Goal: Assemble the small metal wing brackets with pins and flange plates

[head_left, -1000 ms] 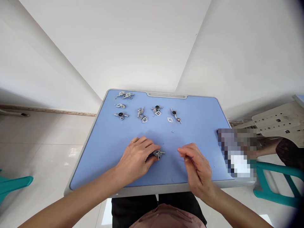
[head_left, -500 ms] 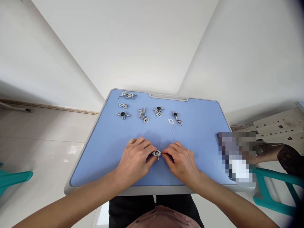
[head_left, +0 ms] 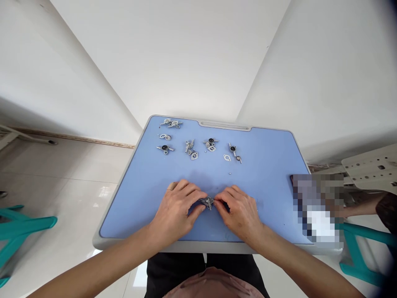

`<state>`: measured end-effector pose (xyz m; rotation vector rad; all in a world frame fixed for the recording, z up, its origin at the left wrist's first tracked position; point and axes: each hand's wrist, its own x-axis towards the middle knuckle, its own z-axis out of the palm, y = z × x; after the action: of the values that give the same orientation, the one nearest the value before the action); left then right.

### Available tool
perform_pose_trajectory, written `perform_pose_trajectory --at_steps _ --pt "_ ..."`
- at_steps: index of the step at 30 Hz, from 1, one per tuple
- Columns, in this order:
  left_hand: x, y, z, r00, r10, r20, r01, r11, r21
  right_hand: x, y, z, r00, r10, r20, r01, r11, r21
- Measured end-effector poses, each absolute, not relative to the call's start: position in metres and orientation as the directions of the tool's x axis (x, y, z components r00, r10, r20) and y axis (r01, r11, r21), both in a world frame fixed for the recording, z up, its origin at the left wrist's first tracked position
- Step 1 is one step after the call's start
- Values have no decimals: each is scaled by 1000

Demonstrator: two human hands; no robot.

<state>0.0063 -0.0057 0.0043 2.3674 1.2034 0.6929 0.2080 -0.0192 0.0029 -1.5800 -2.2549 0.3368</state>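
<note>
Low over the front middle of the table, a small metal valve [head_left: 209, 202] with a lever and an eared mounting end sits between my two hands. My left hand [head_left: 178, 207] grips its left side between thumb and fingers. At the right ear, the thumb and index finger of my right hand [head_left: 238, 209] are pinched together on the valve's edge. Fingertips cover part of the body. Just beyond my hands lies a tiny metal piece [head_left: 230, 174], and behind it a flat eared plate [head_left: 227, 157] beside a valve body with a black round part [head_left: 233, 149].
The blue tabletop [head_left: 133, 207] carries more valve parts [head_left: 211, 144], a lever-and-plate group [head_left: 190, 148], another black-centred valve body [head_left: 165, 148] and a cluster [head_left: 171, 123] at the back left. A pixelated patch hides the right edge. Green stools [head_left: 27, 225] flank the table; another person's arm shows at right.
The camera view has shifted slightly, so the table appears farther right. Both hands keep their hold; the valve has tilted a little and its face looks darker.
</note>
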Motion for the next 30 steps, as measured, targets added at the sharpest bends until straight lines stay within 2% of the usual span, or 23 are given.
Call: perform_pose_trajectory --at_steps 9,16,23,30 --pt "11 -3 6 502 824 263 633 -557 537 205 -20 3 -307 938 161 852 346 -392" --pt "15 -8 4 480 821 309 679 -571 461 206 -20 1 -302 933 195 850 357 -389" --pt "6 -6 5 473 807 353 627 -590 509 206 -20 0 -315 926 208 839 374 -394" --pt "6 -2 5 507 770 389 637 -638 433 206 -19 0 -324 924 204 835 381 -396"
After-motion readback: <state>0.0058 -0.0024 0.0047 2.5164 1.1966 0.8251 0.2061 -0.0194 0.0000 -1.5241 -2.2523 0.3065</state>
